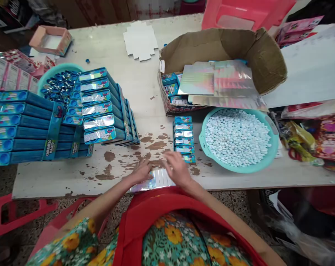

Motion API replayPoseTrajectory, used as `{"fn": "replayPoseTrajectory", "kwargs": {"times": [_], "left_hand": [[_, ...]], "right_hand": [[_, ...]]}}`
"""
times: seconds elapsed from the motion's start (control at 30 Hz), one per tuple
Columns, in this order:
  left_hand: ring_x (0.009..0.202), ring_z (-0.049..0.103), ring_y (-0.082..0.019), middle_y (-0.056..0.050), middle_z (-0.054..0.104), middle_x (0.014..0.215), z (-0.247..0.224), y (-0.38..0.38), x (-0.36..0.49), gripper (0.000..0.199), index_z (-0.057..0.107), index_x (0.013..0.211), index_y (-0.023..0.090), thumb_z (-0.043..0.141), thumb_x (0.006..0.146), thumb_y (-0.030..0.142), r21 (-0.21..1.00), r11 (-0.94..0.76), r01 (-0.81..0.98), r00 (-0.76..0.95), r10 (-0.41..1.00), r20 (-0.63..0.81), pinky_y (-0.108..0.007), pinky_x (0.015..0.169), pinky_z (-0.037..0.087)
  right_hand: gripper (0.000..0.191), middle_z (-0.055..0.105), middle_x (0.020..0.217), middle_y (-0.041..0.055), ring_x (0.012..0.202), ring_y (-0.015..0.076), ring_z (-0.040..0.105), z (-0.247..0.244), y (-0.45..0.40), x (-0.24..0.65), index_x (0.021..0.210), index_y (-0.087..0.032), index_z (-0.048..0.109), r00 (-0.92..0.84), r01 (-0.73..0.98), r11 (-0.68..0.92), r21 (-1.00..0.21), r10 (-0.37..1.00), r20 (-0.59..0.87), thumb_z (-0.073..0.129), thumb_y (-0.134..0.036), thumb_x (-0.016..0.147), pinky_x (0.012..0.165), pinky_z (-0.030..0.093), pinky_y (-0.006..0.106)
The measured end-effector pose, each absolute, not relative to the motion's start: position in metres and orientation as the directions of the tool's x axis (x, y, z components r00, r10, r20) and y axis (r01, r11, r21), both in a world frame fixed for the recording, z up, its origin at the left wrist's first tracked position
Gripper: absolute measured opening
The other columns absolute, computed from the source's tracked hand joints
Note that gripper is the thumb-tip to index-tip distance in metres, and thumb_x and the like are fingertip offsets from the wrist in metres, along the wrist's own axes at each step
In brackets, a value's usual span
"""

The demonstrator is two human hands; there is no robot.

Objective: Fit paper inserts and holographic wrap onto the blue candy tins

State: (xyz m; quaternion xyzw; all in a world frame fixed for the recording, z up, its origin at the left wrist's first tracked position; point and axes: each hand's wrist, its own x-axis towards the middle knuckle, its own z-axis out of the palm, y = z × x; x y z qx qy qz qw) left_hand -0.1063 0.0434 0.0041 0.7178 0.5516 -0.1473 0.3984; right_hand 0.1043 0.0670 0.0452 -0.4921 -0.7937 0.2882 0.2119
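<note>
A shiny holographic sticker sheet [163, 178], marked with pale strips, lies at the table's front edge, close against my red apron. My left hand [142, 171] rests on the sheet's left part, fingers stretched forward over the table. Above the sheet's right side is my right hand [179, 169], slightly blurred, with thumb and fingers apart; I make out nothing between them. Just beyond it stands a short row of small blue boxes [183, 133], several bearing shiny strips on their ends. The nearest box is partly behind my right hand.
A turquoise basin [272, 147] of pale blue candies stands right. Behind it, a cardboard box [225, 46] holds blue boxes and holographic sheets [231, 79]. Stacked blue boxes [99, 111] fill the left, near a basin [42, 79] of shiny blue pieces. White cardboard [141, 40] lies at the back.
</note>
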Motion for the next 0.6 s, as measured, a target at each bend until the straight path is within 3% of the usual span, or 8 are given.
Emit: {"fn": "replayPoseTrajectory", "kwargs": {"times": [0.07, 0.13, 0.2, 0.27, 0.33, 0.4, 0.47, 0.6], "left_hand": [[0.101, 0.049, -0.028, -0.01, 0.055, 0.101, 0.004, 0.024, -0.109, 0.016, 0.062, 0.08, 0.017, 0.059, 0.072, 0.03, 0.407, -0.053, 0.912, 0.336, 0.669, -0.663, -0.037, 0.084, 0.039], [0.091, 0.052, -0.023, -0.007, 0.058, 0.09, 0.005, 0.015, -0.111, 0.014, 0.061, 0.08, 0.018, 0.053, 0.076, 0.028, 0.489, 0.029, 0.872, 0.363, 0.631, -0.685, -0.033, 0.08, 0.041], [0.082, 0.053, -0.019, -0.004, 0.059, 0.085, 0.006, 0.012, -0.115, 0.021, 0.058, 0.095, 0.019, 0.048, 0.08, 0.03, 0.564, 0.132, 0.815, 0.372, 0.626, -0.685, -0.029, 0.074, 0.042], [0.086, 0.053, -0.019, -0.005, 0.059, 0.094, 0.006, 0.011, -0.12, 0.034, 0.053, 0.111, 0.019, 0.05, 0.08, 0.033, 0.589, 0.139, 0.796, 0.362, 0.672, -0.647, -0.03, 0.076, 0.042], [0.096, 0.051, -0.023, -0.008, 0.057, 0.103, 0.005, 0.012, -0.124, 0.036, 0.056, 0.11, 0.019, 0.054, 0.077, 0.036, 0.553, 0.057, 0.831, 0.351, 0.717, -0.602, -0.034, 0.084, 0.04], [0.098, 0.05, -0.024, -0.009, 0.058, 0.102, 0.004, 0.014, -0.126, 0.027, 0.062, 0.097, 0.019, 0.052, 0.08, 0.037, 0.514, 0.009, 0.858, 0.349, 0.724, -0.595, -0.035, 0.086, 0.038], [0.09, 0.053, -0.022, -0.007, 0.062, 0.092, 0.002, 0.016, -0.127, 0.025, 0.064, 0.087, 0.02, 0.043, 0.085, 0.034, 0.521, 0.048, 0.852, 0.334, 0.717, -0.612, -0.032, 0.081, 0.039], [0.08, 0.056, -0.017, -0.002, 0.066, 0.084, 0.001, 0.021, -0.131, 0.026, 0.064, 0.091, 0.022, 0.04, 0.086, 0.031, 0.565, 0.143, 0.813, 0.29, 0.742, -0.605, -0.026, 0.073, 0.038]], "right_hand": [[0.033, 0.058, 0.114, 0.0112, 0.108, 0.0237, 0.049, 0.033, 0.041, 0.091, 0.119, -0.02, 0.056, -0.551, 0.663, 0.323, -0.676, 0.822, -0.147, 0.053, -0.026, 0.087, 0.092, 0.042, 0.038], [0.041, 0.056, 0.117, 0.0132, 0.11, 0.0277, 0.049, 0.017, 0.028, 0.082, 0.119, -0.019, 0.056, -0.539, 0.771, 0.258, -0.583, 0.752, -0.38, 0.063, -0.032, 0.081, 0.09, 0.042, 0.042], [0.051, 0.055, 0.119, 0.0149, 0.111, 0.0316, 0.048, 0.004, 0.025, 0.078, 0.119, -0.018, 0.055, -0.476, 0.854, 0.219, -0.472, 0.697, -0.537, 0.069, -0.039, 0.074, 0.089, 0.041, 0.045], [0.053, 0.056, 0.116, 0.0143, 0.11, 0.0322, 0.048, -0.001, 0.029, 0.079, 0.113, -0.018, 0.058, -0.452, 0.879, 0.211, -0.427, 0.652, -0.608, 0.073, -0.043, 0.069, 0.087, 0.04, 0.045], [0.042, 0.059, 0.11, 0.0113, 0.106, 0.0292, 0.05, -0.001, 0.035, 0.081, 0.103, -0.02, 0.062, -0.462, 0.872, 0.202, -0.446, 0.641, -0.613, 0.073, -0.043, 0.069, 0.084, 0.04, 0.04], [0.024, 0.061, 0.1, 0.0072, 0.1, 0.0249, 0.052, 0.001, 0.039, 0.083, 0.091, -0.022, 0.064, -0.486, 0.847, 0.208, -0.49, 0.676, -0.554, 0.069, -0.039, 0.075, 0.081, 0.039, 0.036], [0.012, 0.061, 0.094, 0.0055, 0.096, 0.0227, 0.052, 0.003, 0.041, 0.082, 0.084, -0.023, 0.064, -0.487, 0.833, 0.234, -0.502, 0.741, -0.463, 0.063, -0.034, 0.081, 0.081, 0.037, 0.035], [0.008, 0.059, 0.095, 0.0079, 0.097, 0.0244, 0.048, 0.002, 0.039, 0.076, 0.086, -0.022, 0.064, -0.443, 0.86, 0.285, -0.424, 0.83, -0.34, 0.059, -0.028, 0.084, 0.081, 0.035, 0.036]]}}
